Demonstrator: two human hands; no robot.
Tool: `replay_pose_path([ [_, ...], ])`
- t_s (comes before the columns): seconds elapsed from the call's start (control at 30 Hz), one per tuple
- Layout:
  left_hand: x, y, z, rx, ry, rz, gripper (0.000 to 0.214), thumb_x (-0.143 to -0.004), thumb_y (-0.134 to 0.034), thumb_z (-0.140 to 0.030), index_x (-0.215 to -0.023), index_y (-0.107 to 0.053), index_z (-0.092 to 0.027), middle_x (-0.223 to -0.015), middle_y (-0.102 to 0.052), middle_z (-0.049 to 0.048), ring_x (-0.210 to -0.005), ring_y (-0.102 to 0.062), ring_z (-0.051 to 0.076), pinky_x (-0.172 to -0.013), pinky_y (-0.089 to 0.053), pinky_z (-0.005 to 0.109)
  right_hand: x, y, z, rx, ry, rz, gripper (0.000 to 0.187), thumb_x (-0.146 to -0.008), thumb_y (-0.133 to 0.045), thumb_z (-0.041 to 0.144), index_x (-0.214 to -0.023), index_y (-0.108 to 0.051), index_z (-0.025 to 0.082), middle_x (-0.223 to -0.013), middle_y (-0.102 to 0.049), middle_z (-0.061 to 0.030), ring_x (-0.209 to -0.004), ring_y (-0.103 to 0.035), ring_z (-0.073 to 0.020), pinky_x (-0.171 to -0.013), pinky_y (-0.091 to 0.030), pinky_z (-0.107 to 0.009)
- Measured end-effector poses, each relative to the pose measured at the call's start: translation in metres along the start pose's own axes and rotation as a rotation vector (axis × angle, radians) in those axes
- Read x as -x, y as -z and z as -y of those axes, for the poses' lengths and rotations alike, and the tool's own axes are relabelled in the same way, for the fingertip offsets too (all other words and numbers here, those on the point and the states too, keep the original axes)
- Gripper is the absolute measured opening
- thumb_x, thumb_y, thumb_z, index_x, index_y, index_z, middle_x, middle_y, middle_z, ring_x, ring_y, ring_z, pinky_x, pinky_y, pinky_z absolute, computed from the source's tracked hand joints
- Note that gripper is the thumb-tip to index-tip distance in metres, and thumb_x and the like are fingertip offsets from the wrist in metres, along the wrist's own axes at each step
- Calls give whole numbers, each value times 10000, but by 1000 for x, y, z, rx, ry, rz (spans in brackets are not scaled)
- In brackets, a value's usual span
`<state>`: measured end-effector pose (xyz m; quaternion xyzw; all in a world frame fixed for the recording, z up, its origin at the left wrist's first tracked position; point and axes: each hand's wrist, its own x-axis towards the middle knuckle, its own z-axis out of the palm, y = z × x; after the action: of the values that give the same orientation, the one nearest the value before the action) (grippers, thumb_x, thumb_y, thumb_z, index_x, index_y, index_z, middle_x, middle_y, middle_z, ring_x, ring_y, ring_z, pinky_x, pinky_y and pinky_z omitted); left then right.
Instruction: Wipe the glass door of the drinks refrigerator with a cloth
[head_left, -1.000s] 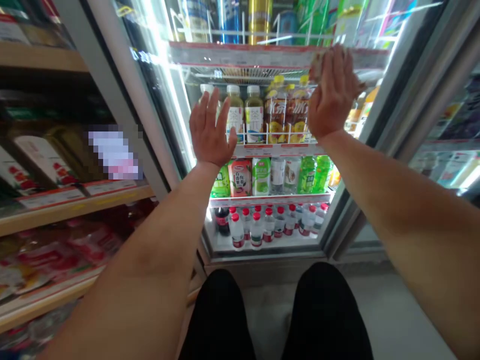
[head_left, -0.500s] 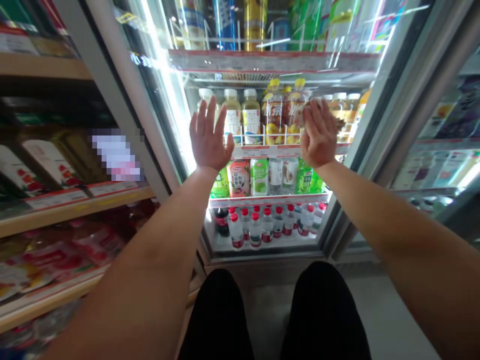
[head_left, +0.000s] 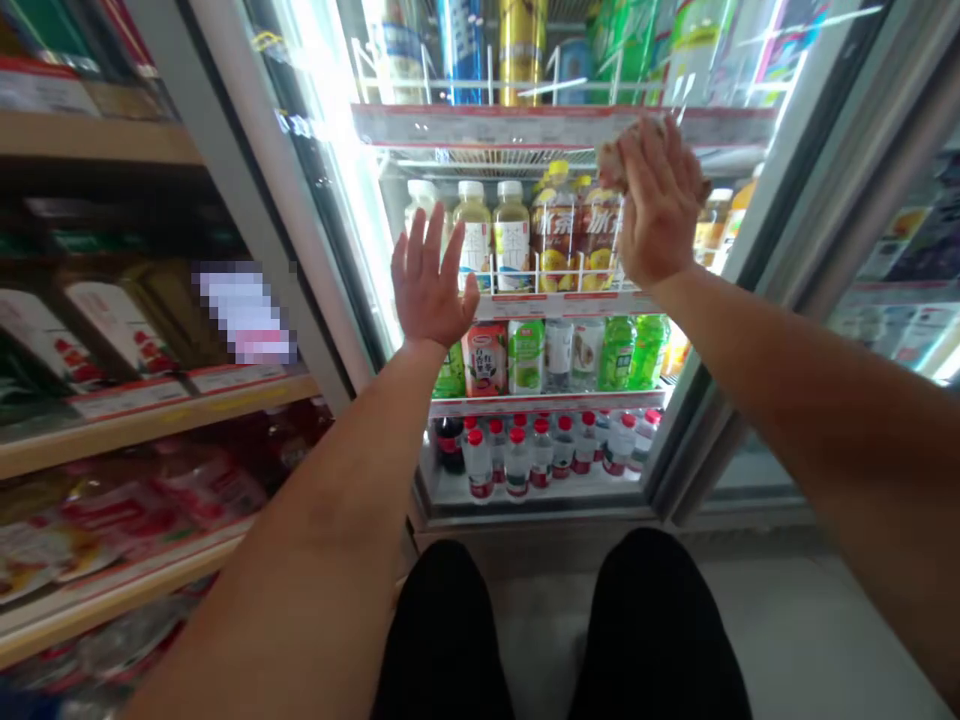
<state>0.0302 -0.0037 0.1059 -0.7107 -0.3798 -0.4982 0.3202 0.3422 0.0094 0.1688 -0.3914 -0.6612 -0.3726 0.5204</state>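
Step in hand, apparently: wiping the glass (head_left: 555, 87). Right hand (head_left: 660, 205) covers the cloth (head_left: 611, 166) at right, fingers nearly together; left hand (head_left: 433, 285), at left, fingers apart. Next stroke likely requires even pressure.

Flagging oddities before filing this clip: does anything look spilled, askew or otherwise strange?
Yes: a pixelated patch over the shelving at picture left, its blocky squares hiding what's beneath. In the cooler, nothing visible looks spilled or toppled.

Free room lies between left hand (head_left: 433, 295) and right hand (head_left: 660, 220); glass (head_left: 540, 155) blocks the bottles (head_left: 556, 240).
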Motion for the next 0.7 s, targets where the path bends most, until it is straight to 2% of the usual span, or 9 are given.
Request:
replay_pose_path([
  [0.07, 0, 0, 0, 11, 9, 9, 665, -964, -454, -537, -1564, -388, -258, -1674, -222, -9, -1570, -42, 239, -1309, -10, 474, -10, -9, 16, -23, -40, -37, 588, -1043, -117, 419, -1568, -356, 300, -1653, -271, 83, -1577, -137, -167, -1291, -148, -465],
  [0.13, 1, 1, -1, 39, 21, 21, 654, -965, -464, -515, -1569, -379, -279, -1673, -222, -15, -1568, -30, 243, -1307, 1, 475, -10, -14, 36, -38, 23, 11, 594, -1041, -115, 434, -1578, -335, 309, -1656, -252, 108, -1582, -119, -168, -1301, -142, -462],
  [0.23, 2, 2, -2, 48, 14, 6, 639, -965, -474, -480, -1568, -382, -291, -1671, -222, -16, -1567, -48, 245, -1305, -5, 473, -3, -11, 62, -58, 303, 259, 563, -1049, -176, 457, -1570, -343, 323, -1653, -253, 126, -1583, -119, -180, -1310, -133, -496],
  [0.3, 3, 3, -1, 41, 2, -12, 627, -967, -472, -469, -1566, -388, -303, -1667, -236, -19, -1565, -69, 237, -1306, -22, 462, -7, -7, 70, -56, 440, 392, 533, -1060, -180, 441, -1556, -351, 348, -1646, -261, 145, -1581, -128, -165, -1317, -111, -499],
  [0.37, 3, 2, -1, 35, -7, -24, 619, -972, -466, -469, -1566, -389, -311, -1660, -255, -21, -1564, -81, 232, -1306, -36, 464, -18, -4, 70, -14, 408, 371, 515, -1068, -168, 428, -1550, -340, 364, -1643, -263, 159, -1577, -141, -153, -1320, -97, -497],
  [0.47, 4, 1, 0, 40, -11, -21, 625, -972, -470, -469, -1571, -386, -310, -1656, -262, -23, -1564, -77, 228, -1307, -34, 475, -37, -5, 68, 74, 176, 148, 525, -1076, -165, 431, -1561, -322, 306, -1654, -273, 110, -1569, -169, -185, -1303, -141, -504],
  [0.53, 4, 1, 1, 48, 0, -13, 631, -968, -478, -464, -1573, -381, -316, -1656, -255, -35, -1564, -61, 220, -1310, -23, 468, -41, -6, 71, 92, 101, 62, 538, -1082, -152, 422, -1562, -327, 253, -1654, -296, 66, -1563, -184, -208, -1291, -174, -502],
  [0.6, 4, 1, 0, 56, 12, 0, 629, -969, -471, -464, -1575, -376, -326, -1658, -242, -53, -1564, -38, 213, -1312, -12, 461, -40, -5, 76, 83, 210, 122, 522, -1089, -163, 411, -1556, -340, 261, -1651, -304, 74, -1565, -179, -204, -1294, -177, -491],
  [0.7, 4, 2, 0, 82, 27, 21, 622, -976, -449, -474, -1576, -373, -328, -1663, -218, -66, -1561, -1, 213, -1313, 3, 461, -40, 0, 76, 80, 486, 306, 482, -1095, -197, 417, -1547, -344, 334, -1648, -284, 128, -1571, -161, -169, -1308, -144, -487],
])
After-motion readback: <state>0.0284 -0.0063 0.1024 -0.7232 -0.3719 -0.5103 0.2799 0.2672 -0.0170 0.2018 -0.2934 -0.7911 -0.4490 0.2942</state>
